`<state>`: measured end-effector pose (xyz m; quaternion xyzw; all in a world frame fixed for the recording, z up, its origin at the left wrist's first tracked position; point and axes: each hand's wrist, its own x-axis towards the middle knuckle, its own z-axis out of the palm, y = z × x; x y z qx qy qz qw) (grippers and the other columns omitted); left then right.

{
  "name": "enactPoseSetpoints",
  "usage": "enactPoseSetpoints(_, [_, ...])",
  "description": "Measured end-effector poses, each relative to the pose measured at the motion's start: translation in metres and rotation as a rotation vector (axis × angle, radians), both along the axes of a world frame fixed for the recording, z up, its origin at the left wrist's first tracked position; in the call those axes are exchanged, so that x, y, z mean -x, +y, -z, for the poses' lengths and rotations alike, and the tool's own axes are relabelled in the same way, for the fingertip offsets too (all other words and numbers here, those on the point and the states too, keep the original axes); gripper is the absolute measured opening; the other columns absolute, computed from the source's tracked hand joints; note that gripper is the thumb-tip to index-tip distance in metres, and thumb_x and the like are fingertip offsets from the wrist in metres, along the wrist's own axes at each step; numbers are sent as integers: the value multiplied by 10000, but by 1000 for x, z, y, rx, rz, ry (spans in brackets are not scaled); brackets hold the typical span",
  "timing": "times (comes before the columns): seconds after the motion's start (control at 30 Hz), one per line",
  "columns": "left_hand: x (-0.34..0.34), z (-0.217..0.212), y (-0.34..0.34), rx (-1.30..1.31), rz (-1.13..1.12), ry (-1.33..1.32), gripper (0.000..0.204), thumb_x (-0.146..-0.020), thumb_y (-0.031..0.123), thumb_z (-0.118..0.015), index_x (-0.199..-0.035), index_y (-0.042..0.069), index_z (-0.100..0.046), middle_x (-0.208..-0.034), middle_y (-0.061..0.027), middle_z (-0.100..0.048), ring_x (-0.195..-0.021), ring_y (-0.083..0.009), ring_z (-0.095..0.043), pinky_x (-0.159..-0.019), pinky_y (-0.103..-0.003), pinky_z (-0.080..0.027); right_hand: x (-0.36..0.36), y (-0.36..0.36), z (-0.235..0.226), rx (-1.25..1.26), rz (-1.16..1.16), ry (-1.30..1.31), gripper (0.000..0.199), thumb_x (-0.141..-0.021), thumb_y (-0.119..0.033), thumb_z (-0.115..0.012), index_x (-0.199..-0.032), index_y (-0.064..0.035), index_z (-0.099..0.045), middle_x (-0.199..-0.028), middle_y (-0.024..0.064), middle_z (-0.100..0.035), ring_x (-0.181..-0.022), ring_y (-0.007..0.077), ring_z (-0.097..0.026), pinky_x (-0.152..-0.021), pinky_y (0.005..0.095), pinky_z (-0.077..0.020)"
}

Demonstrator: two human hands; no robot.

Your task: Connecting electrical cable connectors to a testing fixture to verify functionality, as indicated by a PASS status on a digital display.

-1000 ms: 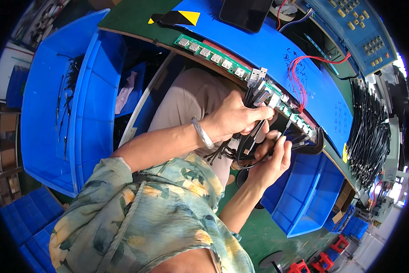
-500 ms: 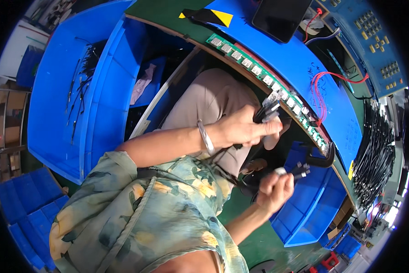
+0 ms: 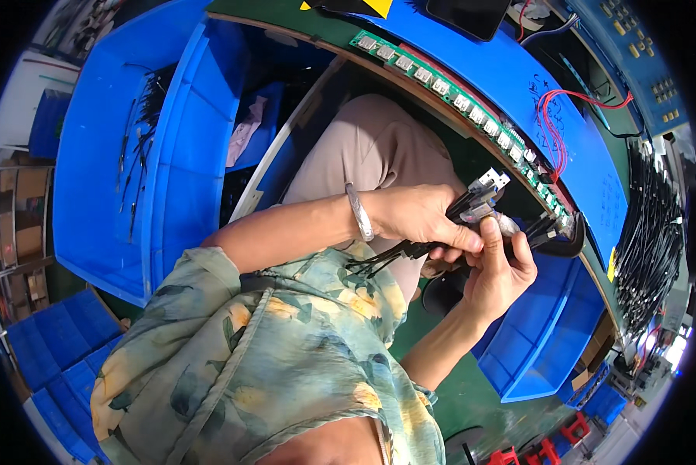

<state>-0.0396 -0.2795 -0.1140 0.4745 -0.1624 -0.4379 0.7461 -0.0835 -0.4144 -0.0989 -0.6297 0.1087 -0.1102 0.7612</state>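
Note:
My left hand (image 3: pixel 421 217), with a silver bangle at the wrist, is closed around a bunch of black USB cables (image 3: pixel 472 203). Their silver metal plugs point up and away, and the thin tails hang back over my lap. Against this bunch, my right hand (image 3: pixel 500 273) is closed, thumb and fingers meeting the left thumb. More black cable ends (image 3: pixel 545 230) stick out past the right fingers. Beyond both hands, a green circuit board strip (image 3: pixel 441 85) with a row of metal sockets runs along the bench edge.
A blue bin (image 3: pixel 100 209) with some black cables stands at left, another blue bin (image 3: pixel 537 333) at lower right. On the bench are a blue mat (image 3: pixel 510 93), red wires (image 3: pixel 548 124), a dark phone-like device (image 3: pixel 472 14) and a big pile of black cables (image 3: pixel 648 248). A black clamp (image 3: pixel 568 242) grips the bench edge.
My right hand has moved up and left to meet the left hand. The left hand's bunch has come away from the socket strip, its plugs now plainly visible. The view has shifted slightly.

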Motion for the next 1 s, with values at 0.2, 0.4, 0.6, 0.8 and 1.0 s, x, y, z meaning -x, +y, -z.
enactPoseSetpoints(0.2, [-10,3,13,-133,-401,-201,223,-823,221,-522,-831,11,-595,-691,-32,-592,-544,-72,-520,-489,-211,-409,0,-18,4,36,101,-70,82,-716,21,-613,-796,36,-603,-695,41,-588,-425,-6,-307,-364,152,-177])
enactPoseSetpoints(0.4, [1,-10,-9,-196,-272,-314,211,-794,199,-560,-777,-11,-570,-652,-54,-595,-483,-92,-543,-456,-219,-428,-5,-7,5,145,175,-46,72,-736,-11,-606,-791,36,-605,-626,-7,-534,-431,-3,-299,-377,162,-169])
enactPoseSetpoints(0.6, [8,-16,-22,169,-528,128,217,-814,174,-538,-857,-36,-567,-795,-119,-598,-637,-171,-608,-534,-236,-486,47,-1,14,185,46,308,228,-803,-103,-556,-594,-19,-520,-510,-31,-427,-398,12,-306,-348,165,-180])
enactPoseSetpoints(0.8, [30,-21,-17,165,-278,274,253,-828,185,-514,-828,-66,-541,-728,-131,-598,-489,-130,-559,-399,-211,-401,48,-24,28,-225,341,42,203,-846,-175,-495,-862,22,-538,-634,-4,-517,-396,9,-267,-327,162,-201])
enactPoseSetpoints(1.0, [18,-11,1,26,-415,164,240,-815,178,-527,-813,-62,-544,-651,-129,-585,-364,-53,-387,-348,-188,-297,25,-62,14,-201,584,-200,234,-856,-213,-476,-831,17,-509,-451,-70,-245,-368,6,-182,-315,156,-139])
